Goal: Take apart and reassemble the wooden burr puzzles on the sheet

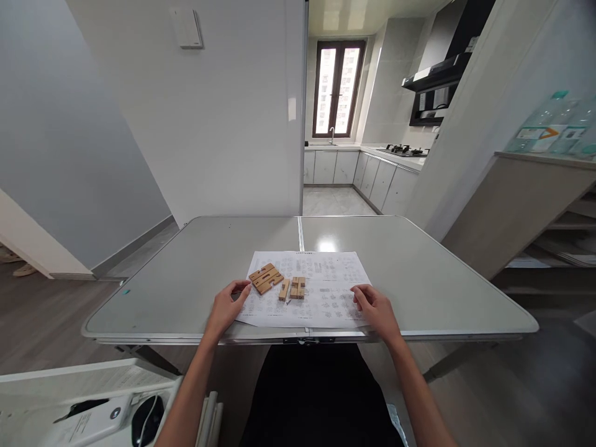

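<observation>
My left hand (pixel 229 304) rests at the left edge of a printed paper sheet (pixel 326 273), thumb and fingers apart and holding nothing. Just beyond its fingertips, notched wooden burr puzzle pieces (pixel 266 279) lie side by side as a flat group. To their right a single notched wooden piece (pixel 284 290) lies alone, beside a small block of joined wooden pieces (pixel 297 288). At the sheet's right side is my right hand (pixel 372 304), loosely curved with its fingers apart and nothing in it. The sheet's small printed diagrams are too fine to read.
The pale folding table (pixel 442 292) has a metal seam down its middle and a metal rim. At lower left stands a white bin (pixel 88 375) holding a white box and a black object. Bottles (pixel 542 127) stand on a cabinet at right. A kitchen lies beyond the doorway.
</observation>
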